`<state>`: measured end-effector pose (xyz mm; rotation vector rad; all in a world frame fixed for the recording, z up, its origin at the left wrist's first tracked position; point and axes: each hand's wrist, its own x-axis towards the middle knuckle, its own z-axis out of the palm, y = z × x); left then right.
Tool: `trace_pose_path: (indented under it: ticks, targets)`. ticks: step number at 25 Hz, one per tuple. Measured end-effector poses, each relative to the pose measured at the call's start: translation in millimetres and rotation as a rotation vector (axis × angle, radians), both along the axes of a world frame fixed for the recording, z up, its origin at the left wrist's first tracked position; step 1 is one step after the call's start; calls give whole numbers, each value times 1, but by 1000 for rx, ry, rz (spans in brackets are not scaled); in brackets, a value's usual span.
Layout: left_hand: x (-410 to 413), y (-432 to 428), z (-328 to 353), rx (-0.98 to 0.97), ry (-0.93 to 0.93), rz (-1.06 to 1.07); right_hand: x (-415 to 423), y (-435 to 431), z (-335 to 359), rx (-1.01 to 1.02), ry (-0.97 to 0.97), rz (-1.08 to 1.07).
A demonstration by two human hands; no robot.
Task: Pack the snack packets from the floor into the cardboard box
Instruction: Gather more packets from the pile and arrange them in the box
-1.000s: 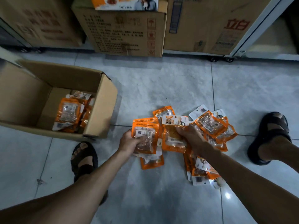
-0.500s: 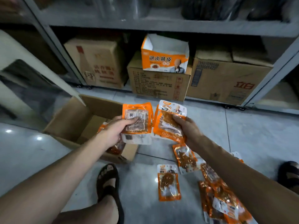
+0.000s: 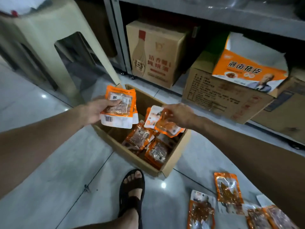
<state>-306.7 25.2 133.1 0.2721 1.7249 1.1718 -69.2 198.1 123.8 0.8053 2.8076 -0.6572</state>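
An open cardboard box (image 3: 171, 166) stands on the tiled floor with several orange snack packets (image 3: 140, 138) lying inside. My left hand (image 3: 95, 111) grips a small stack of orange packets (image 3: 119, 109) above the box's left rim. Over the box's far right part, my right hand (image 3: 179, 114) pinches a few more packets (image 3: 162, 123) that hang just above the ones inside. Several loose packets (image 3: 227, 187) lie on the floor at the lower right.
My sandalled left foot (image 3: 132, 187) is planted just in front of the box. A beige plastic stool (image 3: 54, 47) stands at the left. Behind the box, shelving holds brown cartons (image 3: 156, 53) and an orange display box (image 3: 249, 70).
Both hands have carried their packets leftward and forward from mid-air to above the open box. The view has swung left, so the floor pile now sits at the lower right.
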Motion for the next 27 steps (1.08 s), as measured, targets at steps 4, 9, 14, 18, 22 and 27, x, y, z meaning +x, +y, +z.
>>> trace_pose_path:
  ticks: [4,9,14,18,22,27]
  targets:
    - [-22,1,-46,5,118,-18,-47,-18,-61,-41,-301,268]
    - [-26,14,-94,-67,123,-184,-48,-33,-140,201,-474,477]
    - [-18,31,-105,-151,195,-359,-39,-25,-158,206,-426,539]
    - [-19,44,-91,-163,216,-445,-36,-2,-129,141,-185,352]
    - [-8,60,-88,-200,177,-517,-9,10,-108,-73,63,-55]
    - [30,65,-149,-437,253,-500,37,-14,-106,-164,291,-287]
